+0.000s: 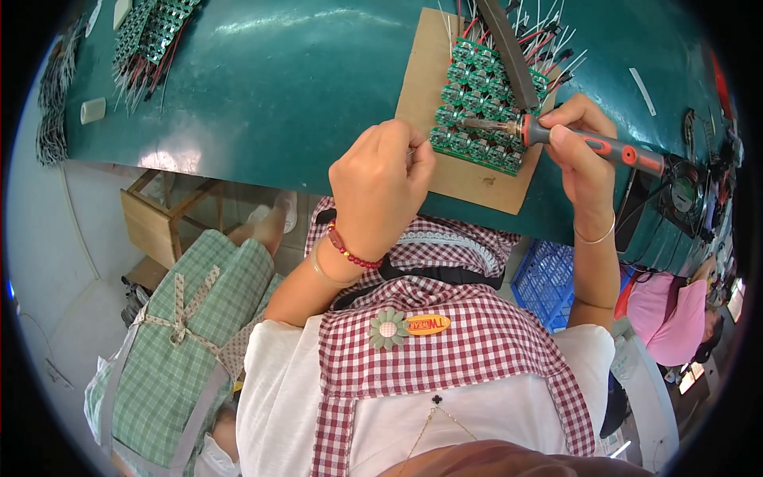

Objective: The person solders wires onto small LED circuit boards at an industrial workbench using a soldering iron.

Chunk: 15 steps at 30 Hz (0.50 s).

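Note:
My right hand (584, 147) grips a red-and-grey soldering iron (632, 155) by its handle. The iron's metal tip points left, over a panel of small green circuit boards (475, 102). Closed beside the panel's near left edge is my left hand (380, 176); its curled fingers hide whatever they may hold. Brown cardboard (473, 184) lies beneath the panel on the green table (294, 95). A dark bar (510, 56) rests across the boards. Red, black and white wires (548, 48) stick out at the panel's far right side.
Another wired board panel (151, 36) and a small whitish block (93, 110) lie at the left. A white strip (642, 91) and a small fan (685, 197) are at right. Below stand a wooden stool (151, 226) and blue crate (544, 282). People sit on both sides.

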{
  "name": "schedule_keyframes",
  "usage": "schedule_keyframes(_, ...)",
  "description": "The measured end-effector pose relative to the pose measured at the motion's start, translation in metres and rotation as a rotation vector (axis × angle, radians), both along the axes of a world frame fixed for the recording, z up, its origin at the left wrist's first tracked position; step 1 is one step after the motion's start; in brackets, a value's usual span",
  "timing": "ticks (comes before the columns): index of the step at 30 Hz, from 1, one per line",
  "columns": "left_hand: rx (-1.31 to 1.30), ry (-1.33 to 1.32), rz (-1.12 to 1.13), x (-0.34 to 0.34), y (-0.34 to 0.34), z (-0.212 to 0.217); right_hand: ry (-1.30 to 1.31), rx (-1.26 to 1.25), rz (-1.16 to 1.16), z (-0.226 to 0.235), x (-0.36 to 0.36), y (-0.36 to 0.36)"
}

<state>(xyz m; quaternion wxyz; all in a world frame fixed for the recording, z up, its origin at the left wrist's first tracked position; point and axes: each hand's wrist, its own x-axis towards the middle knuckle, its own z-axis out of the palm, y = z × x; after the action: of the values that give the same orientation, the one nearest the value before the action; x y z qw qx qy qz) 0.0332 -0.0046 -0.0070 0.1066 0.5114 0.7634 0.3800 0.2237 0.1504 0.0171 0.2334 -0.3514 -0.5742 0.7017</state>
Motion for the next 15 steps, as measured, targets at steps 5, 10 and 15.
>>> schedule_keyframes(5,-0.005,0.004,0.003,0.0018,0.0027,-0.0028,-0.049,0.030,0.007,-0.0009,-0.0037,-0.0020)
schedule_keyframes(10,-0.003,0.014,0.001,-0.0003,0.0050,-0.0036,-0.103,0.037,0.025,0.0048,-0.0072,-0.0020)
schedule_keyframes(15,-0.063,-0.022,-0.036,-0.0053,0.0028,-0.0001,-0.099,0.051,-0.001,0.0076,-0.0007,-0.0029)
